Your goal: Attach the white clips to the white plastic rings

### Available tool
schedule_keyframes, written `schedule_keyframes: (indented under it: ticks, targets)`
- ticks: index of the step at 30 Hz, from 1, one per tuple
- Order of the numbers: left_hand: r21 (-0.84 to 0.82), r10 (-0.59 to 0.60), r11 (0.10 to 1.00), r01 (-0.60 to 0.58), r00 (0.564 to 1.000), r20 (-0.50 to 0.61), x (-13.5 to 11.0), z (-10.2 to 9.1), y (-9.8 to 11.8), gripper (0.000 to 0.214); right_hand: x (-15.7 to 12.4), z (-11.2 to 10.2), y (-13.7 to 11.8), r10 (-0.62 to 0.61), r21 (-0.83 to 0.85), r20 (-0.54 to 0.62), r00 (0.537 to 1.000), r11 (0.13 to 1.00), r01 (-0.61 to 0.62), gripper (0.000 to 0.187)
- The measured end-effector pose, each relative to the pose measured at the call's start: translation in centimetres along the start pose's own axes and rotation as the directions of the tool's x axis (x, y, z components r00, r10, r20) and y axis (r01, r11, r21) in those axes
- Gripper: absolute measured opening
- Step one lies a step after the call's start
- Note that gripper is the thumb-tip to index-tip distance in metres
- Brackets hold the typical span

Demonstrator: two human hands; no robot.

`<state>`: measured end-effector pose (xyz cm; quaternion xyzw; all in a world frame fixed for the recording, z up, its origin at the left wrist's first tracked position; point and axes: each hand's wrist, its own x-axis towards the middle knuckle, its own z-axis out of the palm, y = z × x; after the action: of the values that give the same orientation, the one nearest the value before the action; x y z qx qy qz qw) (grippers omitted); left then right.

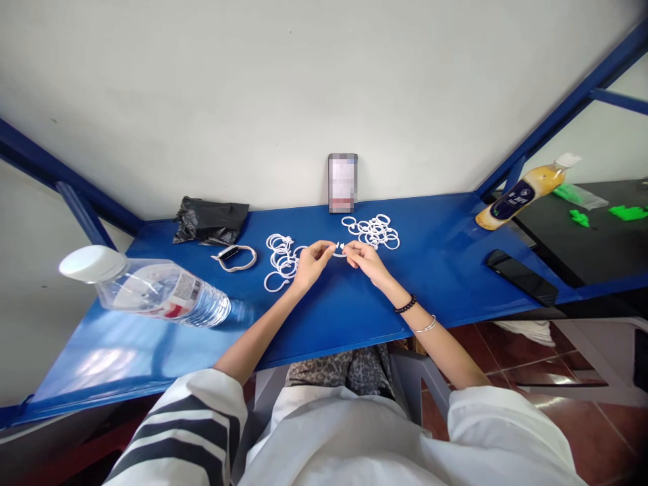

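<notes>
Between my two hands is a white plastic ring (339,255) with a gap at its top, where small end pieces show. My left hand (314,262) pinches one end of it between thumb and finger. The other end is pinched by my right hand (365,259). Just left of my left hand lies a loose pile of white rings (277,262), partly covered by that hand. A second pile of white rings (377,231) lies beyond my right hand. Both hands are held over the blue table (334,304).
A phone (343,183) leans on the wall. On the left are a water bottle (167,290), a watch (235,258) and a black plastic bag (211,221). On the right are a yellow drink bottle (524,194), a dark phone (521,275) and green pieces (628,212).
</notes>
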<state>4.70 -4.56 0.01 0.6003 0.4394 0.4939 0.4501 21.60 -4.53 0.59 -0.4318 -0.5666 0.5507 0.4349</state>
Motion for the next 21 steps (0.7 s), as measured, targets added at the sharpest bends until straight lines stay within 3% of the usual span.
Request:
schedule_keyframes:
  ticks: [8, 21]
  targets:
    - [0.016, -0.068, 0.998, 0.067, 0.996, 0.05, -0.03, 0.05, 0.18, 0.046, 0.09, -0.39, -0.23, 0.083, 0.216, -0.004, 0.997, 0.973, -0.08, 0.043]
    - [-0.073, -0.052, 0.996, 0.058, 0.995, 0.081, -0.03, 0.01, 0.2, 0.05, 0.13, -0.71, 0.21, 0.111, 0.217, -0.025, 0.994, 0.971, -0.103, 0.041]
